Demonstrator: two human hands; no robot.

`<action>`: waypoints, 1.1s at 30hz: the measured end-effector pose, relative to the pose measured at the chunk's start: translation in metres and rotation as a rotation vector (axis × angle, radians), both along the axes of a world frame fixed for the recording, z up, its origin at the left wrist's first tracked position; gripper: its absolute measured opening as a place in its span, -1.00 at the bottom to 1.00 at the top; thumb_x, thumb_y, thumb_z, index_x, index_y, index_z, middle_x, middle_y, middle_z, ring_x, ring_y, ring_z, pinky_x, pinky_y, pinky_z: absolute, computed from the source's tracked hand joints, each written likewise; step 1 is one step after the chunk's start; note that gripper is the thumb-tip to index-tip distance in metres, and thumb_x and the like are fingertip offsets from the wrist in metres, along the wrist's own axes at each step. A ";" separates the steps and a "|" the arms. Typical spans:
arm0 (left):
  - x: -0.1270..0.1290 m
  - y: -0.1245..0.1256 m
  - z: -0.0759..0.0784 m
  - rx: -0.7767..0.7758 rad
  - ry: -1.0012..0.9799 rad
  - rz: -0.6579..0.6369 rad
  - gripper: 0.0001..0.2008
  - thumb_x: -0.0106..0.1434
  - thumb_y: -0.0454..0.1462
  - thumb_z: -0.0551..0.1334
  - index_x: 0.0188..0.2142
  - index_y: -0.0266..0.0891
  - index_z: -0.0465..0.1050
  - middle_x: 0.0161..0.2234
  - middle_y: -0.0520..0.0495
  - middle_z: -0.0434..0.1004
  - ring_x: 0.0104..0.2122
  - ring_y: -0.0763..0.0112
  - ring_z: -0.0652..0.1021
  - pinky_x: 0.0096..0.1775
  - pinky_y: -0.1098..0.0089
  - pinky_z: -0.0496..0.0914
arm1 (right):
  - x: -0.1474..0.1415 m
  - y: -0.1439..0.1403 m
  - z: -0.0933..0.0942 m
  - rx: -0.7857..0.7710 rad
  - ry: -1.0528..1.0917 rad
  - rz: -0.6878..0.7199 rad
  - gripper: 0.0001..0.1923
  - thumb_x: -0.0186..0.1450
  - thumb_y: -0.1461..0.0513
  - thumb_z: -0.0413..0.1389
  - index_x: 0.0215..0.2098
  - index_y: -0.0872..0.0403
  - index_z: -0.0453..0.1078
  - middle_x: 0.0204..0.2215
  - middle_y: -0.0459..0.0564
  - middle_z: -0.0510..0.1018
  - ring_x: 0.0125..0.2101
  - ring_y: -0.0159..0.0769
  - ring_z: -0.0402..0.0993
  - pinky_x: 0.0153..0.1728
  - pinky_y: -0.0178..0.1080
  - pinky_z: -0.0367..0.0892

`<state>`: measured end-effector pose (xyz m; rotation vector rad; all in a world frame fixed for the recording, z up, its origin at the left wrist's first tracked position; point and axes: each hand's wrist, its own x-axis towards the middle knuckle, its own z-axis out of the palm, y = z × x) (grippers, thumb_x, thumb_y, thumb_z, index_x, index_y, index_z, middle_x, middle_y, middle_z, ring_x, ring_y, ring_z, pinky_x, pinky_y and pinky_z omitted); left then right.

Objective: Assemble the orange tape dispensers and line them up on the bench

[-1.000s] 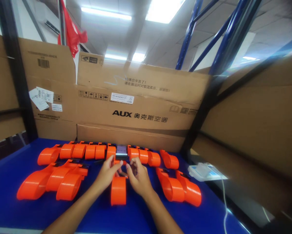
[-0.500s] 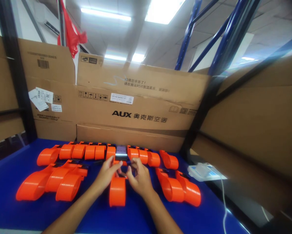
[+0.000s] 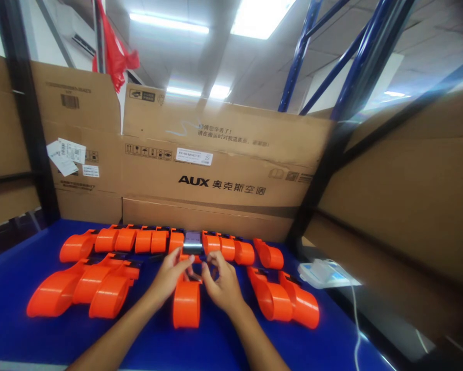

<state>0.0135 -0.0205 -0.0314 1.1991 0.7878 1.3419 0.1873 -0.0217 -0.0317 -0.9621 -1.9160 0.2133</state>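
Both bare hands meet at centre, forearms angled inward.
The left hand (image 3: 169, 275) has its fingers curled, the tips pinched forward. The right hand (image 3: 222, 281) mirrors it, fingers bent, thumb toward the left one. The fingertips of both nearly touch; wrists are low, forearms bare.

Warehouse workstation, blue steel racking (image 3: 301, 51), flattened shipping cartons (image 3: 224, 154) as walls, fluorescent ceiling lights (image 3: 169, 23)

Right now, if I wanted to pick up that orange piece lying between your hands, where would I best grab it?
Probably by the rounded near end of the orange piece, coming from above. It lies flat on the blue table, that end is bare, and the left hand and right hand crowd its far end.
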 end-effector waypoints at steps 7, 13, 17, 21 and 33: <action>0.000 0.002 -0.003 0.006 -0.007 -0.010 -0.65 0.17 -0.06 0.34 -0.20 -0.28 0.43 -0.54 0.04 0.45 -0.58 0.49 0.46 -0.48 0.50 0.34 | 0.000 -0.001 0.002 0.072 -0.043 -0.010 -0.95 0.35 0.23 0.03 -0.24 0.02 0.31 -0.42 -0.06 0.51 -0.49 -0.33 0.43 -0.48 -0.34 0.28; 0.000 0.004 -0.007 0.000 -0.022 -0.017 -0.65 0.16 -0.07 0.35 -0.22 -0.29 0.45 -0.53 0.00 0.50 -0.59 0.48 0.48 -0.49 0.48 0.35 | 0.001 -0.002 0.002 0.013 0.003 0.013 -0.93 0.34 0.19 0.05 -0.25 0.03 0.32 -0.43 -0.08 0.47 -0.51 -0.35 0.37 -0.48 -0.33 0.27; 0.003 -0.002 -0.001 -0.060 -0.095 -0.094 -0.51 0.15 -0.09 0.36 0.00 -0.29 0.39 -0.49 -0.07 0.57 -0.57 0.39 0.55 -0.49 0.46 0.36 | 0.000 0.000 0.004 -0.087 0.273 0.087 -0.86 0.35 0.12 0.03 -0.24 0.02 0.26 -0.44 -0.10 0.42 -0.50 -0.35 0.33 -0.45 -0.33 0.29; 0.006 -0.011 0.004 -0.134 -0.186 -0.171 -0.13 0.12 -0.16 0.40 0.33 -0.17 0.01 -0.36 -0.15 0.63 -0.46 0.24 0.63 -0.43 0.38 0.42 | -0.002 0.001 0.011 -0.302 0.490 0.201 -0.72 0.36 0.00 0.00 -0.10 -0.01 0.30 -0.40 -0.07 0.44 -0.42 -0.27 0.40 -0.38 -0.27 0.36; 0.008 -0.025 0.011 -0.117 -0.106 -0.320 -0.27 -0.02 -0.25 0.49 0.17 -0.17 0.37 -0.15 -0.20 0.60 -0.32 0.25 0.62 -0.29 0.33 0.49 | -0.006 -0.002 0.016 -0.571 0.626 0.404 -0.64 0.24 -0.03 0.19 -0.13 -0.03 0.30 -0.36 -0.07 0.50 -0.37 -0.24 0.48 -0.43 -0.31 0.35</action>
